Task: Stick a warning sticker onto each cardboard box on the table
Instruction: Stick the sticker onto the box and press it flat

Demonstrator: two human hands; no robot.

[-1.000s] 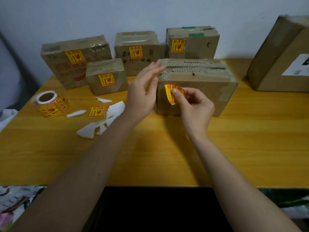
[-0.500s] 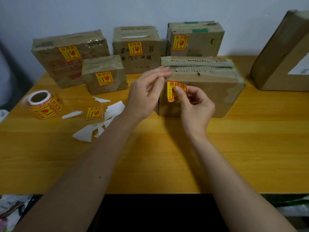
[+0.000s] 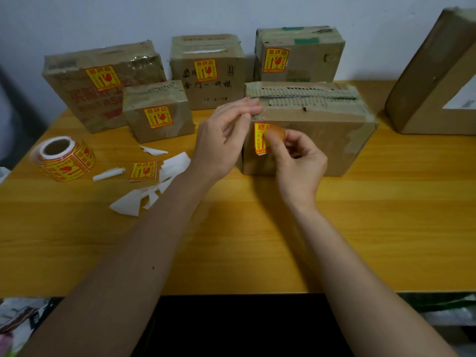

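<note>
Right hand thumb covers the sticker's right half (print unreadable there). Big box cut off at right edge.

right hand thumb presses sticker on front box | left hand steadies box corner

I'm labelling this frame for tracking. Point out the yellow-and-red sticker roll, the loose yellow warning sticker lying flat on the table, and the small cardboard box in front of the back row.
yellow-and-red sticker roll (image 3: 63,158), head view, its printed outer side.
loose yellow warning sticker (image 3: 143,170), head view, its printed face.
small cardboard box (image 3: 158,112), head view, its front face.
</note>
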